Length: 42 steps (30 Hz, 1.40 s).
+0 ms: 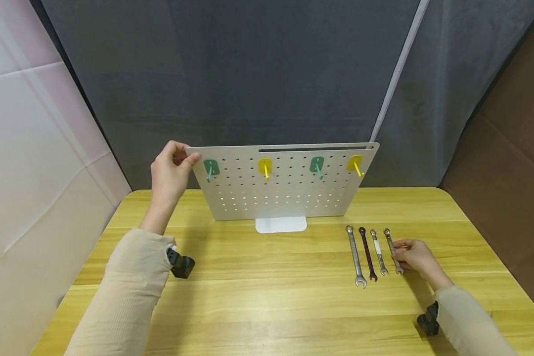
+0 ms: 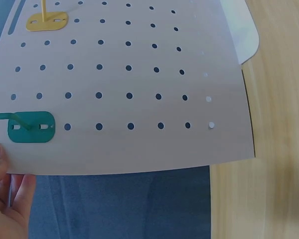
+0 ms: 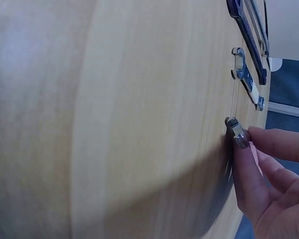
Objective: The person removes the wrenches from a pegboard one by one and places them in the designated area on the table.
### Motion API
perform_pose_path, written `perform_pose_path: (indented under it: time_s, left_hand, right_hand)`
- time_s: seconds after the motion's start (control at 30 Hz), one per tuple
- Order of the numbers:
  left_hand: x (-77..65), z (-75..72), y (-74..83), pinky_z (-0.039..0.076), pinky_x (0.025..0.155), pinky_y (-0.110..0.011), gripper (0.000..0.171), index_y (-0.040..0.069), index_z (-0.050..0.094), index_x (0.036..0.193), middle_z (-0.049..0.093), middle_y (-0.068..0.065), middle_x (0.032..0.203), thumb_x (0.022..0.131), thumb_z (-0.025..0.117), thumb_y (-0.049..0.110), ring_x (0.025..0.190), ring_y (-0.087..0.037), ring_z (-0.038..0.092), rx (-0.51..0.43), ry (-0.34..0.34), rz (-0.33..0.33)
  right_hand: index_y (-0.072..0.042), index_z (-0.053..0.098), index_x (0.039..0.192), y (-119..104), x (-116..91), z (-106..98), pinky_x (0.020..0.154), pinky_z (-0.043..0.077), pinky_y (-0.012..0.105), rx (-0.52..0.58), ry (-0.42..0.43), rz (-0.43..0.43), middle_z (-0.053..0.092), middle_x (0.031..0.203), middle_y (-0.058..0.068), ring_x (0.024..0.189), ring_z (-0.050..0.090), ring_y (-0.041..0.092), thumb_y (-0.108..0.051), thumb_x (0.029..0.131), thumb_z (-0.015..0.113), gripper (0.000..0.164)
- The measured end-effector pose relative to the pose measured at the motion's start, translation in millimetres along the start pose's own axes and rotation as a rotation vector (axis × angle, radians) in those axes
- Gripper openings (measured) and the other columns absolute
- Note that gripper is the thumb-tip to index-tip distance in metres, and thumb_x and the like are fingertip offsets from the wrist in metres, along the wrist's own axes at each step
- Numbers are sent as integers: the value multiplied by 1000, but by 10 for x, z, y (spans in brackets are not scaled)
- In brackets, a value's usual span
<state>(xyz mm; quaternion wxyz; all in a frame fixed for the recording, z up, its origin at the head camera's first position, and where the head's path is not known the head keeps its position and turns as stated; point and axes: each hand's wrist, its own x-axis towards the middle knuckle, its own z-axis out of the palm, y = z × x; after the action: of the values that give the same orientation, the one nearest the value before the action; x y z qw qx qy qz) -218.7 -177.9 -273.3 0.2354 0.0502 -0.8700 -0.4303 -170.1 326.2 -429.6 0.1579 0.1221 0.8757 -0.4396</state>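
My left hand (image 1: 169,170) pinches the upper left corner of a pale metal pegboard (image 1: 240,215), thumb on the front face. The board stands upright on a white foot (image 1: 280,225). In the left wrist view, fingertips (image 2: 22,196) show behind its edge, near a green hook (image 2: 31,127). My right hand (image 1: 416,257) pinches a short silver wrench (image 1: 389,240), the rightmost of a row on the table. The right wrist view has its open end (image 3: 235,129) between thumb and fingers, close over the wood.
Left of the held wrench lie a wrench with a white band (image 1: 377,247), a purple wrench (image 1: 367,253) and a longer silver wrench (image 1: 355,257). Green and yellow hooks (image 1: 264,165) line the board's top. Behind the wooden table (image 1: 258,306) hangs a dark grey curtain (image 1: 249,74).
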Motion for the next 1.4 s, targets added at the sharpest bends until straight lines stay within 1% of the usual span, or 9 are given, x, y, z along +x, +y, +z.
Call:
perform_pose_path:
  time_s: [0.13, 0.33, 0.43, 0.57, 0.73, 0.93, 1.03, 1.17, 1.4]
  left_hand:
    - [1, -5, -1, 39, 72, -13, 30, 0, 55, 106, 62, -13, 101, 90, 64, 24, 84, -9, 52, -3, -2, -2]
    - [0, -6, -9, 40, 72, -14, 30, 0, 55, 107, 61, -12, 101, 91, 63, 23, 85, -10, 53, 5, -3, -4]
    - [-4, -8, -6, 40, 73, -14, 30, 0, 55, 107, 62, -13, 101, 91, 63, 23, 85, -10, 53, 4, -5, -5]
    - [-2, -8, -11, 40, 73, -14, 29, -1, 55, 107, 62, -13, 102, 91, 63, 23, 86, -12, 53, 4, -5, -2]
    - [1, -8, -18, 40, 73, -14, 29, 0, 55, 107, 62, -14, 102, 91, 63, 23, 86, -13, 54, 6, -4, 0]
    - [1, -12, -14, 39, 72, -13, 30, -1, 56, 107, 63, -15, 102, 90, 63, 24, 86, -12, 53, 1, 2, 6]
    - [3, -11, -15, 39, 73, -13, 31, 0, 56, 108, 63, -15, 103, 91, 63, 24, 86, -11, 53, -4, -5, 1]
    - [4, -8, -6, 39, 73, -14, 30, 0, 56, 108, 63, -15, 103, 91, 63, 24, 86, -11, 53, -8, -13, -3]
    - [2, -8, -1, 39, 73, -14, 31, 0, 56, 107, 64, -15, 104, 90, 64, 23, 86, -11, 54, -11, -5, -3]
  right_hand:
    - [19, 41, 130, -1, -8, -5, 73, 57, 32, -1, 7, -6, 62, 104, 25, 78, 62, 7, 0, 92, 55, 44]
    - [20, 41, 128, -7, -4, -19, 72, 57, 32, 10, 1, -12, 62, 107, 31, 76, 63, 7, 0, 92, 56, 44]
    - [20, 41, 128, 1, -3, -20, 72, 57, 32, 10, 3, -9, 63, 103, 28, 76, 63, 7, 0, 92, 56, 45]
    - [20, 41, 128, 9, -2, -19, 71, 57, 31, 13, 6, -1, 65, 98, 20, 76, 62, 7, -1, 92, 56, 44]
    - [21, 41, 126, 1, 3, -31, 69, 57, 31, 34, -2, -4, 67, 97, 21, 74, 63, 8, 0, 91, 56, 44]
    - [20, 43, 124, -11, -9, -29, 68, 57, 30, 41, 0, 3, 68, 92, 15, 72, 63, 8, 1, 89, 56, 42]
    - [21, 44, 123, -9, -8, -28, 69, 57, 31, 24, 4, -3, 67, 95, 21, 73, 63, 8, 1, 89, 57, 41]
    - [20, 44, 124, 2, -2, -27, 71, 57, 33, -3, 10, -10, 65, 102, 29, 74, 64, 9, 1, 89, 57, 41]
    - [20, 45, 123, 11, 7, -24, 71, 57, 34, -18, 12, -5, 63, 107, 32, 74, 64, 9, 0, 89, 58, 41]
